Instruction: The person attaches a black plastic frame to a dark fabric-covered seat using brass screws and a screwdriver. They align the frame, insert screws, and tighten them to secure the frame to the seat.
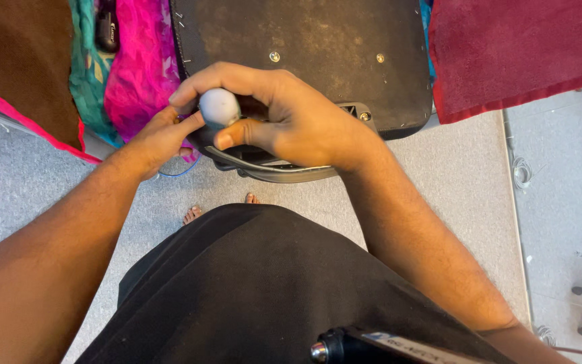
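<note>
- The pale grey carpeted floor (459, 175) is taking up most of the view, running open to the right of the arms and meeting a smoother light floor strip (560, 202) along a straight seam at the right.
- The person's black fabric garment (257, 283) is filling the bottom centre, with bare toes (193, 214) peeking out just past its top edge.
- The dark, worn flat board with small metal screws (318, 47) is lying across the top centre, its near edge sitting right behind the hands and its right edge running alongside the dark red cloth (513, 47).
- The brown cloth with a pink border (15, 67) is crowding the top left corner, and the bright magenta fabric (139, 67) with a teal patterned cloth (87, 74) beside it is packing the gap up to the board's left edge, so room on the left is looking tight.
- The right hand (284, 114) is curling over from above, forefinger and thumb pinching the small, smooth, pale grey-blue rounded knob (218, 106).
- The left hand (159, 138) is coming in from the left, fingertips pressing against that knob's lower left side, fingers narrow.
- The knob is sitting at the board's near left corner, just above a curved black and silver rim (271, 172).
</note>
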